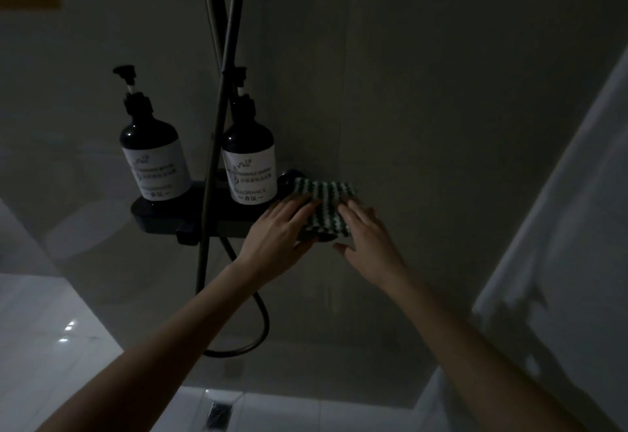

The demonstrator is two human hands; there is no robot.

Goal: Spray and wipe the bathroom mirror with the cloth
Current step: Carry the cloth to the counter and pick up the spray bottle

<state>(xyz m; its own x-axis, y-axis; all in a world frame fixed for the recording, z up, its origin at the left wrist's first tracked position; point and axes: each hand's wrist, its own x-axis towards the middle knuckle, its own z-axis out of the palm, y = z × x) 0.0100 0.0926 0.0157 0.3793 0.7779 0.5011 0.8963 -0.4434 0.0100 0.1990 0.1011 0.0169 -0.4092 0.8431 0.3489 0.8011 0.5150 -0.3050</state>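
at the left of centre in the frame, two dark pump bottles stand upright on a black shelf point(159, 217) fixed to the wall, the left bottle point(151, 156) clear of the shower pipe and the right bottle point(249, 163) just behind the slanted shower rail point(217, 118), parked where a bather can reach them; below the shelf a hose point(261, 316) loops down toward the floor drain point(219, 414); just right of centre, the left hand point(278, 234) lies with fingers straight and laid flat on the left edge of the green-and-white striped cloth point(323, 207), apparently steadying it on the shelf's right end; the cloth drapes over that end, beside a dark knob point(287, 178), probably kept there so it hangs free; further right, the right hand point(368, 237) has its fingers extended onto the cloth's right side and its thumb spread below, not yet curled round it; i judge the cloth is being gathered up; no mirror or spray bottle shows in this dim view.
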